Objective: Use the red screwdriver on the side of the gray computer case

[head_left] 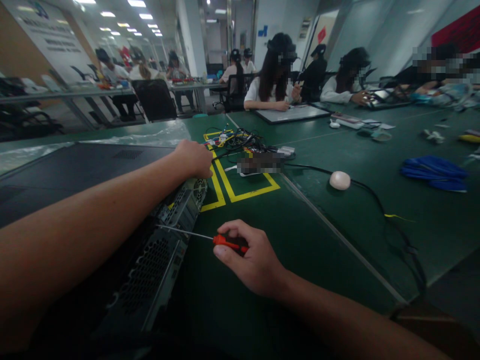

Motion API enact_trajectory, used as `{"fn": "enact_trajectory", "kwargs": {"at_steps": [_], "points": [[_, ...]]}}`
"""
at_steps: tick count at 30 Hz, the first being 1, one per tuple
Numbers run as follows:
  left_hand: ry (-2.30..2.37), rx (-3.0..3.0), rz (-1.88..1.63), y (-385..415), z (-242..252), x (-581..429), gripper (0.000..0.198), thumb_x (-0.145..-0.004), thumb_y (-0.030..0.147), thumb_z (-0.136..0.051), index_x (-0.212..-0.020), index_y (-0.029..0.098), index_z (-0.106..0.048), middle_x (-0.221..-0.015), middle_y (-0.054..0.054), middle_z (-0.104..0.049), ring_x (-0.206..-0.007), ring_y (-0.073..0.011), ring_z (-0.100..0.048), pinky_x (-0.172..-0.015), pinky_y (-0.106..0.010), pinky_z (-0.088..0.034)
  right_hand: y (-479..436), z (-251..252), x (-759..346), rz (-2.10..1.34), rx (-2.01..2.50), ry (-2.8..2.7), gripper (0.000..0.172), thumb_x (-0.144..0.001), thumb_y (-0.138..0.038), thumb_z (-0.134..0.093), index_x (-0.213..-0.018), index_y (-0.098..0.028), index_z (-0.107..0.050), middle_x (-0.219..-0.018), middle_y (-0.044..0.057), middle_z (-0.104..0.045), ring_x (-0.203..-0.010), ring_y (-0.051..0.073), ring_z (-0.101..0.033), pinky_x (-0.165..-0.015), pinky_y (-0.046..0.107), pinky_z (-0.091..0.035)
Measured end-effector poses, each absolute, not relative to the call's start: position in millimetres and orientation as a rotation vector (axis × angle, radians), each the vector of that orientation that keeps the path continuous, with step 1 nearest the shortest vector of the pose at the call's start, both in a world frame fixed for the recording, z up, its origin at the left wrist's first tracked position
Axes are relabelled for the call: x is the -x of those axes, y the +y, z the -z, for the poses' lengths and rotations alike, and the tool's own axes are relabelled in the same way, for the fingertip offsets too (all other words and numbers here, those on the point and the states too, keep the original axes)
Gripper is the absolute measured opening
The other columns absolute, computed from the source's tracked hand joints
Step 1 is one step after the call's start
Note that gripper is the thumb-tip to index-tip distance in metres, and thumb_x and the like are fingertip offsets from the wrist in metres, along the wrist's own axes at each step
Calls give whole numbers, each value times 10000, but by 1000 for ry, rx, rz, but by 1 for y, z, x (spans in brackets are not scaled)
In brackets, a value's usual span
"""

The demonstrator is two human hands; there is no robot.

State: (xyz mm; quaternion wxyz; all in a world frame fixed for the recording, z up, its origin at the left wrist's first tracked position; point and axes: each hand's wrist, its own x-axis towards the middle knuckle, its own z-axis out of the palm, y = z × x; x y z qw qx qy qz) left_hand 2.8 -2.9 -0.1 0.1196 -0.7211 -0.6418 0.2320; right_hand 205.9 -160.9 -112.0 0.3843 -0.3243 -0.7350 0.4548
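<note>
The right hand (255,260) clasps a screwdriver (229,242) pointing at the computer case (153,262), nine o'clock; the left hand (195,157), eleven o'clock, hides its fingertips, grip unclear. Slanted pressure could make the tip slip.

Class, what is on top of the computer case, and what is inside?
The left hand is at one corner of the computer case; the forearm hides part of the top. The inside is covered and cannot be seen.

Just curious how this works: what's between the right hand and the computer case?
In the head view, the screwdriver runs from the right hand toward the computer case, over green tabletop.
</note>
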Motion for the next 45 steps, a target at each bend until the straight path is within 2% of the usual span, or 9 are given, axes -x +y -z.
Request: {"fn": "enact_trajectory", "kwargs": {"at_steps": [4,10,20,27,33,45], "points": [[-1857,2100,-692,-3,0,-3,666,-952,529,-606,-1465,134,-765,-1469,-269,-763,-1327,-440,-721,-1077,-524,-564,-161,113,-206,-1154,800,-1878,153,-929,-280,-798,-1033,-215,-706,-824,-29,-685,-692,141,-612,-671,281,-465],[-1840,2090,-682,-1,2,-1,646,-936,550,-602,-1447,199,-782,-1444,-224,-791,-1306,-413,-727,-1066,-508,-573,-159,111,-205,-1174,789,-1877,122,-944,-284,-783,-1011,-226,-698,-828,-25,-696,-709,149,-627,-692,290,-476],[-1880,2100,-686,-4,-1,-3,644,-936,532,-626,-1479,218,-767,-1479,-215,-775,-1357,-423,-708,-1112,-515,-551,-159,110,-205,-1178,783,-1882,142,-947,-285,-801,-1015,-219,-696,-832,-31,-681,-702,143,-600,-689,293,-462],[-1877,2111,-679,-5,-1,-3,648,-949,535,-617,-1452,159,-776,-1483,-258,-760,-1357,-434,-705,-1099,-518,-552,-159,110,-205,-1200,801,-1893,147,-953,-286,-800,-1031,-218,-697,-837,-28,-700,-720,149,-632,-700,293,-476],[-1866,2103,-671,-4,-2,-3,622,-923,545,-626,-1434,232,-794,-1446,-212,-794,-1332,-411,-712,-1072,-503,-561,-159,108,-205,-1197,824,-1896,146,-950,-289,-798,-1033,-223,-698,-847,-20,-712,-727,152,-639,-697,290,-480],[-1871,2100,-672,-5,-1,-3,631,-926,535,-628,-1447,215,-785,-1454,-223,-786,-1322,-411,-716,-1073,-504,-566,-160,109,-206,-1194,834,-1901,150,-956,-310,-797,-1047,-221,-717,-871,-11,-727,-741,157,-645,-724,301,-496]]}}
